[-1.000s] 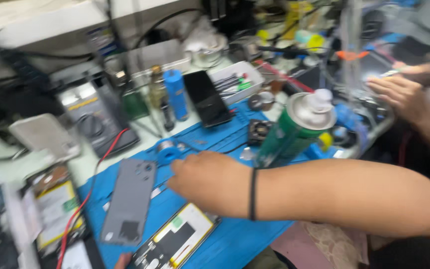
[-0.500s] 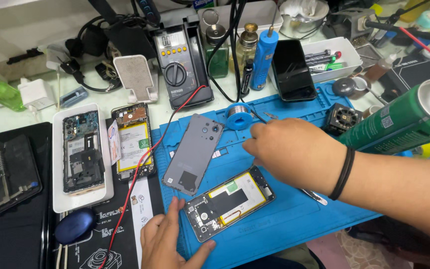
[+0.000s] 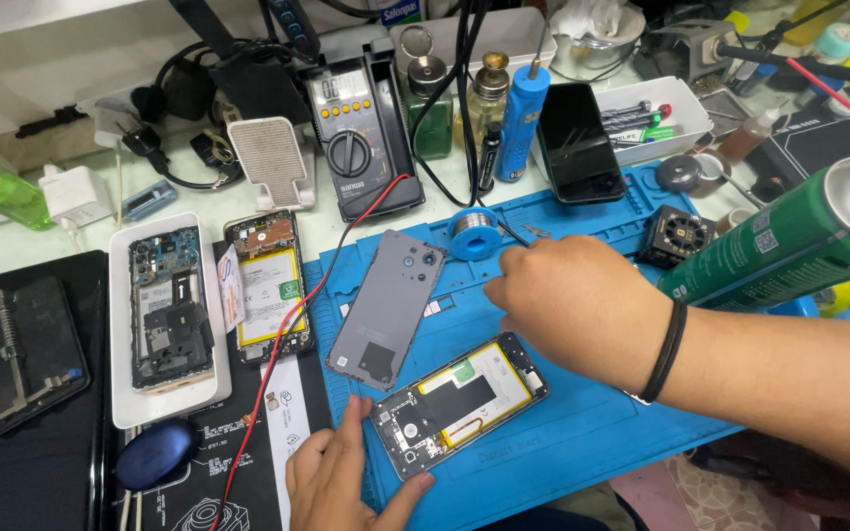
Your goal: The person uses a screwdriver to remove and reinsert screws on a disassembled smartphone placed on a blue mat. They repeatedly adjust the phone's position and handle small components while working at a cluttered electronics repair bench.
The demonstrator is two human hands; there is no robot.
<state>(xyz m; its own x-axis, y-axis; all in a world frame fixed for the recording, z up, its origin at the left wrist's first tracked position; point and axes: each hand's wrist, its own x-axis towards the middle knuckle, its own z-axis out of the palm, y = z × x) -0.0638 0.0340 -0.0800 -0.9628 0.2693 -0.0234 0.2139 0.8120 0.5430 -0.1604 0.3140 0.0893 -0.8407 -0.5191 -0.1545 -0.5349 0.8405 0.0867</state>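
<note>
On the near part of the blue work mat (image 3: 582,433) lies an opened phone (image 3: 459,403), back off, its yellow-edged battery and circuit board showing. The left hand (image 3: 341,482) steadies it at its near-left corner, thumb and fingers spread against the frame, not closed around it. The right hand (image 3: 573,305) reaches in from the right, just beyond the phone, fingers bunched together and pointing down at the mat; whether they pinch anything, I cannot tell. A black band sits on that wrist.

Just left of the right hand, the grey back cover (image 3: 386,307) lies face down on the mat. A solder spool (image 3: 472,228) sits farther back.

To the left, a white tray (image 3: 120,324) holds another stripped phone (image 3: 167,313). At the far right, a white bin (image 3: 686,113) holds pens and small tools. A green spray can (image 3: 789,241) leans in from the right.
</note>
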